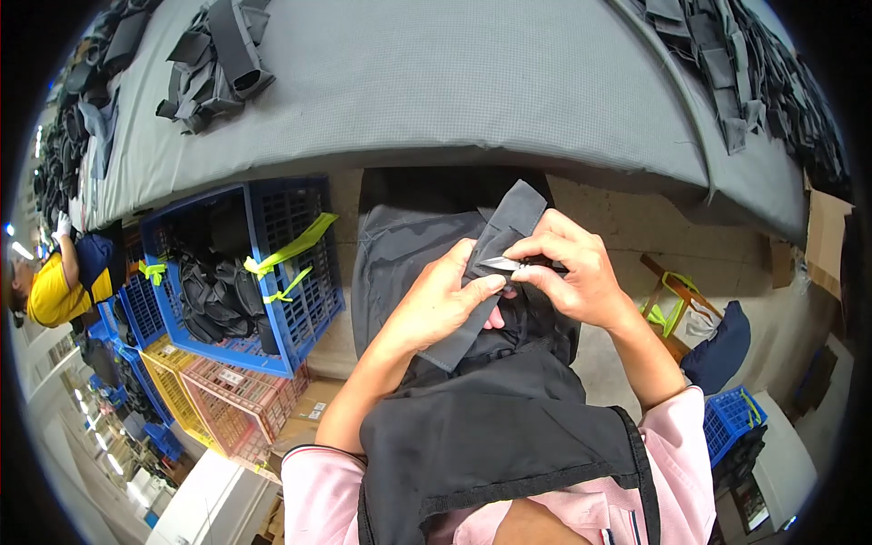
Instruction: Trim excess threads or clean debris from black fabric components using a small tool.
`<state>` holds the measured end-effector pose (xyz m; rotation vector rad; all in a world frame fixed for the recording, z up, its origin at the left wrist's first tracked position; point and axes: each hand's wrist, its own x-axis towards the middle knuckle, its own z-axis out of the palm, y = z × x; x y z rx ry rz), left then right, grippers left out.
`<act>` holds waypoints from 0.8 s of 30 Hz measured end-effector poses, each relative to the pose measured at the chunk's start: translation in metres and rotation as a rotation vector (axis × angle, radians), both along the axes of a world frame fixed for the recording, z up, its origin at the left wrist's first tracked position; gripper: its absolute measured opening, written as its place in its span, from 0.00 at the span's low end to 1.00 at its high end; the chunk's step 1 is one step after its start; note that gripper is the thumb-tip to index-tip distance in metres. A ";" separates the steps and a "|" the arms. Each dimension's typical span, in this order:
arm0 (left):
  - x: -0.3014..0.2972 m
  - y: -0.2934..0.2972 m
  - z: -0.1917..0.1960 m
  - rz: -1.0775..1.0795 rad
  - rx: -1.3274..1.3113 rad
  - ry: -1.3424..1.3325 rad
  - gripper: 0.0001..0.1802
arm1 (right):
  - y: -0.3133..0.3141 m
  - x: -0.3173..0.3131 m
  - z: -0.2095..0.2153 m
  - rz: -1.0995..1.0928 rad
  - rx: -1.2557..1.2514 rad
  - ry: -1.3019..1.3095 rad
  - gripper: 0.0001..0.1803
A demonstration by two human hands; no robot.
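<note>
Two hands meet over a grey fabric piece (495,245) held above the person's lap, below the edge of the grey table (454,82). The left hand (442,304) pinches the piece between thumb and fingers. The right hand (568,268) is closed on small snips (502,264), whose metal tip touches the fabric just beside the left fingertips. More dark cloth (409,245) hangs under the hands. To the left stands a blue crate (291,272) of black pieces with yellow-green straps; a bundle of dark pieces (213,64) lies on the table
</note>
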<state>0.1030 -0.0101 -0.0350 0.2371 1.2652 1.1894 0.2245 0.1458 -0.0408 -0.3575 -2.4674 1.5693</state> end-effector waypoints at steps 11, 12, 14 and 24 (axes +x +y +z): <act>-0.002 -0.003 -0.005 -0.013 0.021 0.147 0.15 | -0.007 -0.005 0.001 -0.052 -0.040 -0.016 0.08; -0.002 -0.003 -0.006 -0.013 0.012 0.152 0.15 | -0.010 -0.003 -0.001 -0.067 -0.037 -0.006 0.08; -0.002 -0.003 -0.006 -0.019 0.001 0.152 0.16 | -0.013 -0.002 -0.003 -0.088 -0.037 -0.002 0.08; -0.004 -0.004 -0.007 -0.011 -0.025 0.139 0.15 | -0.019 -0.004 0.000 -0.118 -0.037 -0.023 0.07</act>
